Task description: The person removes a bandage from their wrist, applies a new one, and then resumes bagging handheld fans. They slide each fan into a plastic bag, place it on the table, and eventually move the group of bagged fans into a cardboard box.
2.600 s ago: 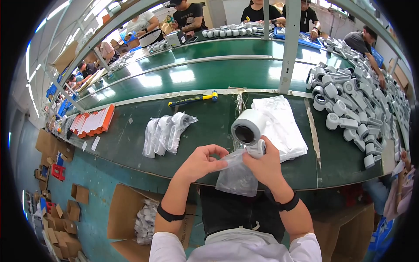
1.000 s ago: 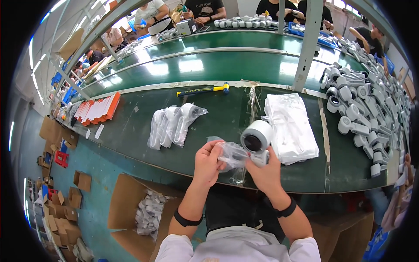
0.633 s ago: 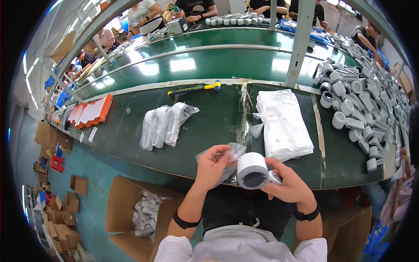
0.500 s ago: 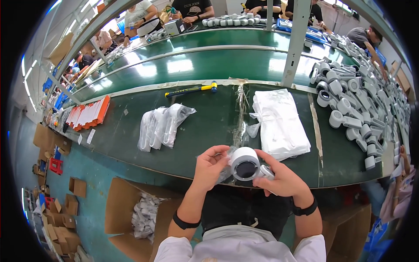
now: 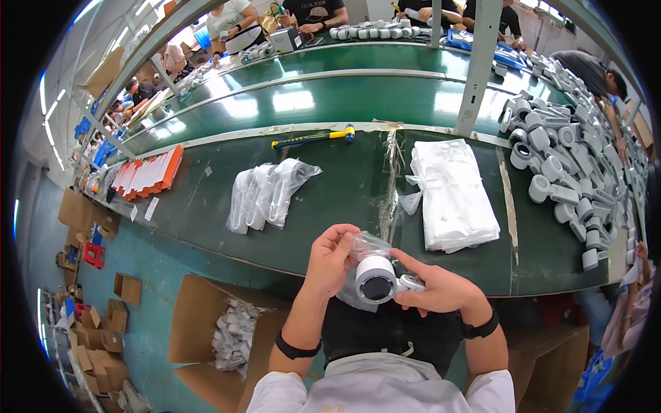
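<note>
White plastic with a dark round face: the handheld device (image 5: 376, 279) is held at the near edge of the dark green workbench (image 5: 358, 186), low in the middle of my remote view. The person's right hand (image 5: 444, 283) grasps it by the handle from the right. The left hand (image 5: 329, 263) pinches a clear bag (image 5: 372, 244), which shows above and to the left of the device's head; I cannot tell from here whether the head is inside it. Beyond the hands I see three wrapped devices (image 5: 265, 196) lying side by side on the left, a yellow-and-dark hammer (image 5: 313, 140) farther back, and a white stack (image 5: 454, 199) on the right. Past that stack spreads a large heap of bare devices (image 5: 568, 158). Orange-and-white cartons (image 5: 148, 172) line the far left. Below, an open cardboard box (image 5: 191, 316) holds many white pieces.
</note>
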### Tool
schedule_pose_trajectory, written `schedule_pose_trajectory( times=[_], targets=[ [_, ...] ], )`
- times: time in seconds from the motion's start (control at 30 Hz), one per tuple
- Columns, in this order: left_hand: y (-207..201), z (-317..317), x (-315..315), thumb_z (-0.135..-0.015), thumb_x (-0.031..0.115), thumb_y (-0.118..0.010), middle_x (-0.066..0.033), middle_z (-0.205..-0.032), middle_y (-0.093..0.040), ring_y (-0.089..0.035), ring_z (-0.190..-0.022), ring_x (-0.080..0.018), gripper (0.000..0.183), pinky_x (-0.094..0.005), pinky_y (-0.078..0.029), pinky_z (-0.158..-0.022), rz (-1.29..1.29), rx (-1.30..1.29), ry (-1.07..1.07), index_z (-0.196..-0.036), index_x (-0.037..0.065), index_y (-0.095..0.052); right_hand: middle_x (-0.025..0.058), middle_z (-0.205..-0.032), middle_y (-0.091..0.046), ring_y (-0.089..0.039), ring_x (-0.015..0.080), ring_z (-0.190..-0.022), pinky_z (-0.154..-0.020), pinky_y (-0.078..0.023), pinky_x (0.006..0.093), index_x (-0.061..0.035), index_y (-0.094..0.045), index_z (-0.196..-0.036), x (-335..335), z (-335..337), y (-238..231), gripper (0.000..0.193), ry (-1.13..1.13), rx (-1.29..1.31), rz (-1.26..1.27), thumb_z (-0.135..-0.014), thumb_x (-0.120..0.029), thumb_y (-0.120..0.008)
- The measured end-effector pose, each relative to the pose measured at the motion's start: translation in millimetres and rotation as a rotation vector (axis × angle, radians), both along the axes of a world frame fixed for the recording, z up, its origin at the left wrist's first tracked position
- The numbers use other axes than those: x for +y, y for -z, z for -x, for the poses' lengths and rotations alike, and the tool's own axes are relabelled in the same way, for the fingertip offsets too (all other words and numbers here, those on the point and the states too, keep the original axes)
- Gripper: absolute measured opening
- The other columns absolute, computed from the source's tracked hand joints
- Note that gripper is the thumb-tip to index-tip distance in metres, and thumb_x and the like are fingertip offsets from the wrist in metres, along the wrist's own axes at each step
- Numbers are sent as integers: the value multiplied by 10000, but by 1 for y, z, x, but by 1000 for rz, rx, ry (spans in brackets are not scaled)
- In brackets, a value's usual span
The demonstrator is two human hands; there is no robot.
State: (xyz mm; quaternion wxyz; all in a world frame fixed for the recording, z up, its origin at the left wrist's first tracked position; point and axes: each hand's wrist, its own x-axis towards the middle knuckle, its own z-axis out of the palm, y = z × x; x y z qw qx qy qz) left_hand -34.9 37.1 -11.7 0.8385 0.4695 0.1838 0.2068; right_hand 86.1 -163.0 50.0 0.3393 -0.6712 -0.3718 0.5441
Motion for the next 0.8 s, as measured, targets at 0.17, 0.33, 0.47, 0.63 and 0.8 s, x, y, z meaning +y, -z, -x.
schedule_pose_trajectory(
  times=[0.17, 0.33, 0.47, 0.63, 0.8],
  targets=[
    [-5, -2, 0, -977, 114, -566, -36, -848, -609, -576, -695, -112, 138, -260, -512, -611, 207, -20, -51, -1075, 23, -598, 74, -869, -679, -590, 109, -607, -574, -509, 254, -110, -181, -1540, -8, -2, 4, 793, 30, 45, -48, -895, -135, -642],
    [7, -2, 5, -960, 121, -608, 8, -848, -604, -497, -664, -41, 146, -215, -428, -590, -21, -27, -47, -1049, 11, -645, 73, -895, -682, -589, 98, -623, -573, -508, 252, -107, -230, -1530, -25, -3, -4, 789, 79, 113, -121, -868, -90, -659],
    [-8, -10, -7, -950, 109, -620, 25, -848, -605, -503, -694, -24, 139, -198, -423, -622, -446, 29, -91, -1036, 12, -669, 57, -839, -686, -586, 100, -595, -565, -498, 249, -104, -191, -1538, -24, -3, -16, 830, 119, 121, -167, -861, -104, -672],
    [-28, -8, 2, -925, 26, -602, 2, -863, -625, -549, -761, -53, 117, -202, -441, -650, -758, -40, 120, -1015, 0, -673, 61, -838, -694, -594, 121, -561, -565, -500, 261, -124, -72, -1552, -7, -7, -13, 891, -4, -49, -70, -886, -196, -660],
    [-43, -1, 13, -875, -51, -609, -57, -986, -635, -588, -817, -104, 166, -234, -474, -714, -839, -88, 312, -1013, -3, -686, 51, -833, -689, -592, 126, -561, -571, -506, 260, -144, -269, -1523, 9, -9, 5, 725, -74, -55, -48, -910, -269, -635]
  ],
)
